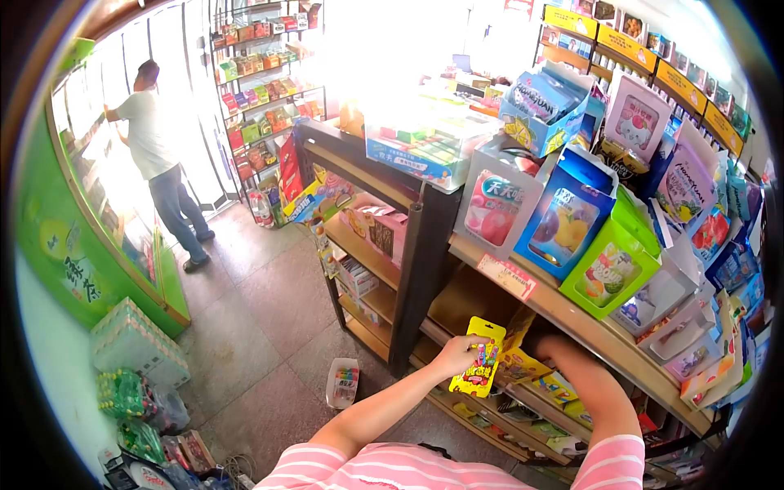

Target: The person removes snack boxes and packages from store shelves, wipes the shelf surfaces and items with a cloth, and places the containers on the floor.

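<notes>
A yellow candy packet [483,369] with a hanging hole at its top is pinched in my left hand [459,356], held in front of the shelf. My right hand [552,349] reaches into the shelf below the top row, beside an open yellow display box [518,356]. Its fingers are in shadow and partly hidden, so I cannot see whether they grip anything. More yellow packets [559,387] lie just below that box.
Candy boxes, among them a blue box [568,214] and a green box [614,255], line the top shelf above my right arm. A small white carton [342,383] sits on the floor. A person [159,135] stands by the green cooler [69,237]. Bottles [122,394] stand at lower left.
</notes>
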